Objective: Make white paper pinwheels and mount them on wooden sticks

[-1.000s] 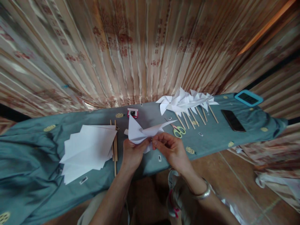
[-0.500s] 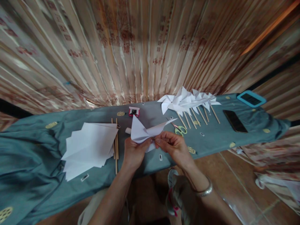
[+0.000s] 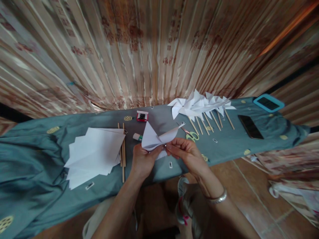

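A white paper pinwheel (image 3: 151,136), its corners bent in toward the middle, is pinched in my left hand (image 3: 142,162) above the table. Fingers of my right hand (image 3: 185,153) are closed at the pinwheel's centre, on a tiny shiny pin (image 3: 165,146) whose full shape is hidden. Just behind my left hand lies a glue stick (image 3: 138,137). Green-handled scissors (image 3: 191,135) rest beyond my right hand. Farther back stands a small red box (image 3: 142,116) with dark bits inside.
On the left, a stack of white paper sheets (image 3: 96,157) lies beside several wooden sticks (image 3: 124,152). Finished pinwheels on sticks (image 3: 196,104) overlap at the back right. A phone (image 3: 250,126) and a blue-framed device (image 3: 269,102) lie on the green cloth (image 3: 224,149) farther right.
Both hands and the pinwheel have shifted slightly right, showing more of the glue stick. My grip stays the same.
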A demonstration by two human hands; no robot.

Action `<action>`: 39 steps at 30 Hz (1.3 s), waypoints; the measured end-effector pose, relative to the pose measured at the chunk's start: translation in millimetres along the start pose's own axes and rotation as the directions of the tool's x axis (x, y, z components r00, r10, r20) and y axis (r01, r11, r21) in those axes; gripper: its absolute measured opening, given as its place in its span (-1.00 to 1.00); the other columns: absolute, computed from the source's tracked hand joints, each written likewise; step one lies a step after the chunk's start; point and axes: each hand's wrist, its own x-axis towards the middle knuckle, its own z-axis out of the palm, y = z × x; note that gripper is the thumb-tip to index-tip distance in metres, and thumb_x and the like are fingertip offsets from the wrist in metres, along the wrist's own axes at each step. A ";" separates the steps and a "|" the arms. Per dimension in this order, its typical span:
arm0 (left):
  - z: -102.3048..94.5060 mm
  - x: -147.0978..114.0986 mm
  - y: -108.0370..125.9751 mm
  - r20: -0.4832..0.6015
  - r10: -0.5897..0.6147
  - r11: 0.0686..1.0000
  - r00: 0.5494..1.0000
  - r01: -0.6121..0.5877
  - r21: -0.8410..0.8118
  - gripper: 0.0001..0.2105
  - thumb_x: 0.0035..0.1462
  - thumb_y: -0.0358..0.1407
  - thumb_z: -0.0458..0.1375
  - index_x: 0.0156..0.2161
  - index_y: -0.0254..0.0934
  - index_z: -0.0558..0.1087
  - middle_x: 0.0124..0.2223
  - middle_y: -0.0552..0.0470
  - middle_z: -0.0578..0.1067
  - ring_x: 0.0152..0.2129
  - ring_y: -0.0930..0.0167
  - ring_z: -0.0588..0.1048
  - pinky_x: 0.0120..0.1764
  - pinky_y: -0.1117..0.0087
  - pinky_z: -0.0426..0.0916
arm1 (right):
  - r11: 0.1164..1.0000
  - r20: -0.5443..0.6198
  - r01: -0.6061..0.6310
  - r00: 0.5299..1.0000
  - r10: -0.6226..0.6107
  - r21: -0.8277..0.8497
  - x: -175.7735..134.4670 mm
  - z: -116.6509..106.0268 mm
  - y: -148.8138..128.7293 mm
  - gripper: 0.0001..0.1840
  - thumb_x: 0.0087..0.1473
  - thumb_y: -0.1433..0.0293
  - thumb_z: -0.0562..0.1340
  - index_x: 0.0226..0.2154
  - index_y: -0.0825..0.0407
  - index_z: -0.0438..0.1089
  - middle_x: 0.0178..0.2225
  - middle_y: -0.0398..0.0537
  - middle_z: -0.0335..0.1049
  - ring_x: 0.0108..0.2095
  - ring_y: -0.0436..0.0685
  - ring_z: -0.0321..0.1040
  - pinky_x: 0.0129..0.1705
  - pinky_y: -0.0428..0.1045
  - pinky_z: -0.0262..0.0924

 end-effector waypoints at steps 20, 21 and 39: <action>-0.1 1.4 -5.6 0.004 0.020 1.000 1.000 -0.020 -0.023 -0.96 -0.24 -0.35 0.26 -0.57 -0.29 0.54 -0.56 0.04 0.58 -0.58 0.36 0.51 -0.48 0.45 0.41 | 0.991 0.019 0.082 0.997 -0.081 -0.104 1.4 -1.9 5.3 -0.64 -0.06 0.09 0.34 -0.49 0.06 0.37 -0.59 -0.18 0.35 -0.60 -0.08 0.08 -0.56 -0.11 -0.06; 0.2 1.5 -5.4 -0.001 0.019 0.999 1.000 -0.019 -0.026 -0.96 -0.24 -0.36 0.26 -0.58 -0.29 0.54 -0.57 0.05 0.57 -0.59 0.37 0.51 -0.49 0.45 0.41 | 0.991 0.021 0.087 0.996 -0.085 -0.103 1.6 -1.7 5.5 -0.63 -0.06 0.09 0.34 -0.49 0.06 0.37 -0.59 -0.18 0.35 -0.60 -0.08 0.08 -0.56 -0.11 -0.05; -1.2 2.0 -17.5 0.022 0.048 0.999 0.999 -0.048 -0.026 -0.90 -0.21 -0.31 0.28 -0.56 -0.32 0.54 -0.55 0.03 0.58 -0.57 0.39 0.50 -0.48 0.46 0.39 | 0.992 0.070 0.072 0.995 -0.066 -0.100 3.9 -6.2 1.7 -0.63 -0.07 0.09 0.35 -0.49 0.06 0.39 -0.59 -0.17 0.37 -0.58 -0.06 0.17 -0.54 -0.12 0.03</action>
